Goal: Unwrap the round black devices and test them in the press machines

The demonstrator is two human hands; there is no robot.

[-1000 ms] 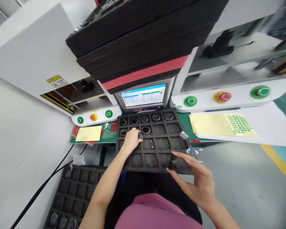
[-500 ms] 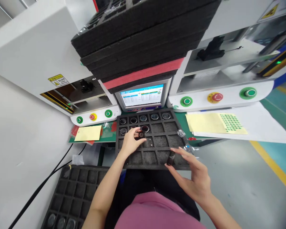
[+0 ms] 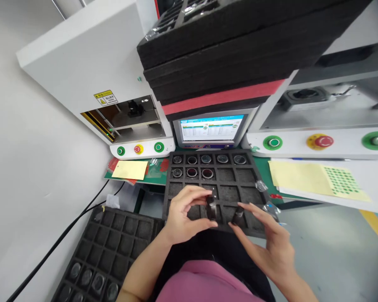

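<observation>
My left hand (image 3: 189, 212) pinches a dark round watch-like part (image 3: 211, 207) edge-on between thumb and fingertips. My right hand (image 3: 263, 235) grips another dark round watch-like part (image 3: 238, 216) by its edges, also tilted nearly on edge. Both parts are close together, over the near rows of a black foam tray (image 3: 222, 188). Several round parts with glassy faces fill the far row of that tray. Three more, among them a reddish-dark round part (image 3: 207, 173), occupy the left pockets of the second row.
Behind the tray stand a monitor (image 3: 209, 130) and white machines with green and red buttons, one the left machine (image 3: 82, 71). Stacked foam trays (image 3: 227, 58) overhang the monitor. Lower left lies a second foam tray (image 3: 113, 235). Yellow sheets (image 3: 130, 170) and plastic scraps lie around.
My left hand has brought its part from the tray's second row toward me and rightward, turning it edge-on beside the right hand's part. The camera view has shifted.
</observation>
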